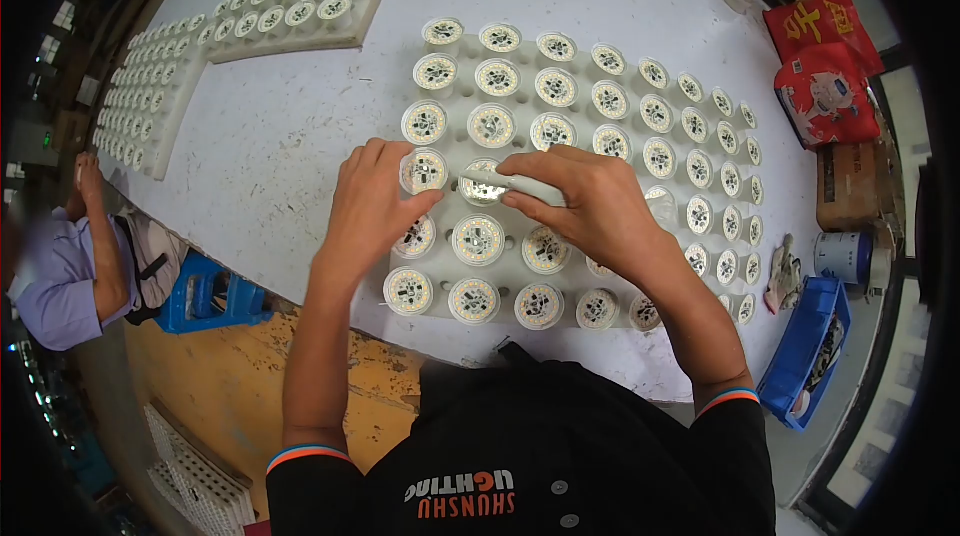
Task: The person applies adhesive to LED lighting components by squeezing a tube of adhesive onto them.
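Rows of LED bulbs without covers, their round boards facing up, stand in a pale holed tray [455, 141]. My left hand [370, 206] is closed around the rim of one LED bulb [424, 169] in the left column, thumb on its near side and fingers on its far side. My right hand [595, 201] grips a white pen-like tool [535, 188], its narrow tip pointing left. That tip lies over the board of the neighbouring bulb [483, 186]; whether it touches cannot be made out. My right hand hides some bulbs beneath it.
More bulb-filled trays stand at the back left, including one tray [290, 50]. A co-worker [75, 256] sits at the left near a blue stool [210, 296]. At the right are red bags [825, 86], a cardboard box [847, 186], a paint bucket [840, 258] and a blue bin [805, 351].
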### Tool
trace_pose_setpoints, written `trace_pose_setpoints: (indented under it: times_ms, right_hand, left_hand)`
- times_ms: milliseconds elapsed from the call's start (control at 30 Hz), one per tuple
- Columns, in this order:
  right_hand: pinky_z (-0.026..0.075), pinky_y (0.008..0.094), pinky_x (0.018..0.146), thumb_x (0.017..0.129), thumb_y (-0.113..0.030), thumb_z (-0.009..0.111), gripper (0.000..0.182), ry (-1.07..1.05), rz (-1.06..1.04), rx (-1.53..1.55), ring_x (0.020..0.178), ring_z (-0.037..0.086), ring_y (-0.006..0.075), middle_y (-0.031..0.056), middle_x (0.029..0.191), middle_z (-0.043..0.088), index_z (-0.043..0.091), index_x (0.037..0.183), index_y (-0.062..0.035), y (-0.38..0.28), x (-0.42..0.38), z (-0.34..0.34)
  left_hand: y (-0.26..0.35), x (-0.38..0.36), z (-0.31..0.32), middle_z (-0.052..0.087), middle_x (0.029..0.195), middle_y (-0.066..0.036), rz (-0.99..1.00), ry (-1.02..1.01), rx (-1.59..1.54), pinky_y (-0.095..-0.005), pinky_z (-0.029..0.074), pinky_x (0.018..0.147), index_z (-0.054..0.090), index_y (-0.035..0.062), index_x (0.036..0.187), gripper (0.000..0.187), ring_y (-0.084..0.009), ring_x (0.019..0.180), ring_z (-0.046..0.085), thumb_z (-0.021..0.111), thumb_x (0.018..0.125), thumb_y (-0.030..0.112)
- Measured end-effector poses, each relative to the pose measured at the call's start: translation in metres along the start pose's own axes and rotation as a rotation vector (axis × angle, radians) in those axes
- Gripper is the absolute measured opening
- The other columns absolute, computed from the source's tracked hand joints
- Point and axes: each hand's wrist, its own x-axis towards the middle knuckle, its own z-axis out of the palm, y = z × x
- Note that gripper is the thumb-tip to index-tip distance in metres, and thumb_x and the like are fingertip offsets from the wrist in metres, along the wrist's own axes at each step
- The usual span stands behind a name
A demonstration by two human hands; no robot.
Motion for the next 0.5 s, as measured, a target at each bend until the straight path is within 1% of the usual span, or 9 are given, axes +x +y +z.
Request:
trace_pose_setpoints:
  times_ms: [33, 133, 233, 333, 433, 500]
  right_hand:
    - [0.052, 0.0375, 0.063, 0.080, -0.022, 0.075, 0.027, -0.010, -0.013, -0.038, 0.073, 0.066, 0.0270, 0.0081, 0.083, 0.068, 0.070, 0.105, -0.0133, -0.001, 0.003, 0.002]
    - [0.050, 0.0381, 0.058, 0.080, -0.023, 0.074, 0.027, 0.002, -0.108, -0.102, 0.067, 0.064, 0.0268, 0.0066, 0.076, 0.065, 0.069, 0.105, -0.0147, 0.001, 0.012, 0.015]
    - [0.050, 0.0410, 0.058, 0.081, -0.021, 0.070, 0.025, -0.047, -0.132, -0.134, 0.069, 0.066, 0.0289, 0.0079, 0.078, 0.066, 0.067, 0.104, -0.0133, 0.000, 0.020, 0.025]
    - [0.051, 0.0412, 0.057, 0.080, -0.021, 0.070, 0.027, -0.066, -0.154, -0.145, 0.069, 0.066, 0.0293, 0.0076, 0.078, 0.066, 0.065, 0.106, -0.0130, 0.001, 0.027, 0.033]
    - [0.051, 0.0412, 0.057, 0.080, -0.021, 0.071, 0.028, -0.111, -0.153, -0.162, 0.069, 0.066, 0.0298, 0.0077, 0.078, 0.066, 0.065, 0.105, -0.0124, 0.003, 0.032, 0.040]
    - [0.050, 0.0401, 0.057, 0.079, -0.022, 0.072, 0.028, -0.106, -0.141, -0.168, 0.067, 0.065, 0.0282, 0.0062, 0.078, 0.066, 0.067, 0.106, -0.0153, 0.001, 0.034, 0.043]
  left_hand:
    - [-0.003, 0.001, -0.004, 0.058, 0.111, -0.013, 0.039, -0.018, -0.089, -0.0398, 0.043, 0.093, 0.056, 0.0027, 0.120, 0.054, -0.0313, 0.104, 0.056, 0.079, 0.072, 0.018]
    - [-0.012, 0.004, -0.011, 0.057, 0.120, -0.012, 0.159, -0.094, -0.212, -0.0388, 0.042, 0.099, 0.056, 0.0039, 0.123, 0.053, -0.0321, 0.112, 0.055, 0.075, 0.074, 0.008]
    - [-0.013, 0.005, -0.014, 0.057, 0.125, -0.013, 0.120, -0.131, -0.336, -0.0387, 0.044, 0.099, 0.054, 0.0050, 0.127, 0.054, -0.0307, 0.116, 0.055, 0.073, 0.076, 0.004]
    - [-0.010, 0.002, -0.013, 0.059, 0.124, -0.012, 0.057, -0.089, -0.383, -0.0380, 0.047, 0.093, 0.058, 0.0052, 0.118, 0.044, -0.0297, 0.112, 0.058, 0.072, 0.076, 0.004]
    - [-0.012, -0.004, -0.012, 0.061, 0.120, -0.011, -0.020, -0.024, -0.337, -0.0374, 0.050, 0.088, 0.060, 0.0041, 0.103, 0.029, -0.0293, 0.106, 0.061, 0.072, 0.077, 0.004]
    - [-0.012, -0.008, -0.010, 0.062, 0.119, -0.010, -0.021, -0.009, -0.343, -0.0375, 0.050, 0.086, 0.060, 0.0033, 0.095, 0.023, -0.0289, 0.106, 0.062, 0.073, 0.077, 0.004]
